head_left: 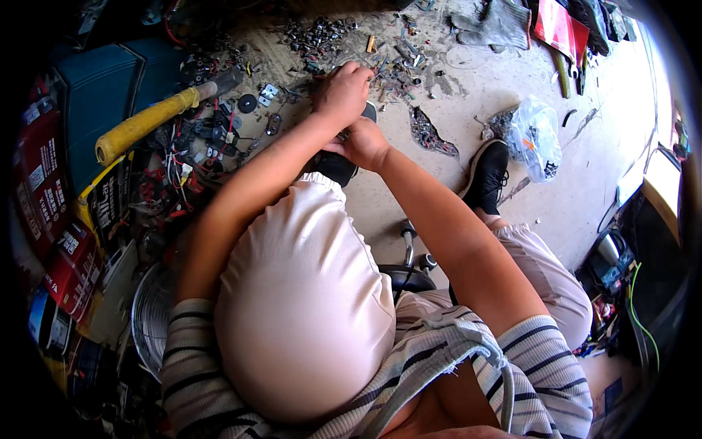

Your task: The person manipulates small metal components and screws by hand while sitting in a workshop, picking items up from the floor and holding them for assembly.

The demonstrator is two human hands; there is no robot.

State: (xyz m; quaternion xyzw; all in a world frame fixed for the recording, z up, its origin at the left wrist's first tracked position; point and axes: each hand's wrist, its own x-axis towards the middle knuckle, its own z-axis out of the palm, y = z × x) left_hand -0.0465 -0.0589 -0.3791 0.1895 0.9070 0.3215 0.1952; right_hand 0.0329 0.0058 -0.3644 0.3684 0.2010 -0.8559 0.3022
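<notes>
Over my left shoe [338, 170], my two hands work close together near the floor. My left hand [342, 95] is closed, its fingers curled down beside a patch of scattered small parts. Just below and to the right, my right hand [363, 144] is also closed, its thumb and fingers pointing toward the shoe. Whatever either hand grips is hidden by the fingers. To their left lie a black round disc [247, 103] and a small silver metal plate [268, 94]. A hammer [150, 123] with a yellow handle rests farther left.
Loose metal bits [314, 36] and wire scraps cover the floor ahead. A see-through plastic bag [535, 139] sits beside my right shoe [488, 172]. A grey glove [493, 25] lies far right. Blue-green cases [99, 88], red cartons [69, 263] and a wire coil [150, 314] line the left.
</notes>
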